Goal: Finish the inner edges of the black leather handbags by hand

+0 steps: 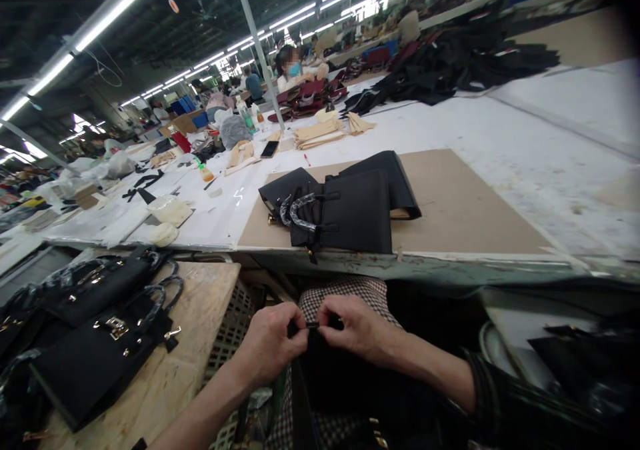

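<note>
My left hand (pixel 273 343) and my right hand (pixel 353 327) meet low in the view, over my lap. Both pinch the top edge of a black bag (pixel 345 383) that rests on my checked trousers (pixel 345 290). The fingers of each hand are closed on that edge, almost touching each other. A finished black handbag (pixel 350 210) with wrapped handles lies on its side on a brown board (pixel 460 210) at the table's near edge, just beyond my hands.
Several black handbags (pixel 100 330) lie on a wooden side table (pixel 190 343) to my left. The long white worktable (pixel 450 130) holds tan pieces (pixel 320 133), a phone (pixel 270 149) and a black pile (pixel 460 63). People work at the far end.
</note>
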The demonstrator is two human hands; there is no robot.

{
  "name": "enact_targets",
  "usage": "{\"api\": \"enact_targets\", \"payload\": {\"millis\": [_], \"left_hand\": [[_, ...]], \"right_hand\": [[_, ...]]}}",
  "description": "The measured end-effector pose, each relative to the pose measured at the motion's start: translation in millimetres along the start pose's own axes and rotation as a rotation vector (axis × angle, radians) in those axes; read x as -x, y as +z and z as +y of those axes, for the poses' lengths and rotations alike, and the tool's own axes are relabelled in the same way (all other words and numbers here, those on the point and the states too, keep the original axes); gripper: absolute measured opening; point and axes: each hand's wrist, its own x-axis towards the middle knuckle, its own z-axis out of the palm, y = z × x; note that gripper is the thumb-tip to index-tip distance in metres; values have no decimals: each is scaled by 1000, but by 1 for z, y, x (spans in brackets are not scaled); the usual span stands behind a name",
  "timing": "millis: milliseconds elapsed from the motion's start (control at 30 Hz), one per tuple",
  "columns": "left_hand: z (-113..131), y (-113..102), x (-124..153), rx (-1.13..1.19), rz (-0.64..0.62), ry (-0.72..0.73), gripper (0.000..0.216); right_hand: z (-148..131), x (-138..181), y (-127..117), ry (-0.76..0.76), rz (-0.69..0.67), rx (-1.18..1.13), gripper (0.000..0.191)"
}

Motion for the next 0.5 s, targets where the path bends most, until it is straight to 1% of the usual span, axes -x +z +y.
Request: {"api": "enact_targets", "payload": {"millis": [167, 233, 267, 333, 400, 500], "left_hand": [[2, 1, 0, 105, -7, -54, 8], [0, 1, -1, 195, -14, -93, 2], [-2, 1, -2, 247, -25, -112, 8], [-4, 0, -4, 316, -69, -133, 24], [-4, -2, -7, 291, -137, -121, 26], [-3, -7, -12, 203, -197, -67, 15]], "right_hand": [[-5, 2, -2, 91, 19, -112, 5], [-6, 1, -1, 124, 27, -176, 4], [-6, 1, 0, 141, 29, -232, 5], [-5, -1, 3, 184, 25, -386, 14], [-3, -4, 5, 221, 14, -523, 23], [0, -8, 5, 240, 6, -559, 26]]}}
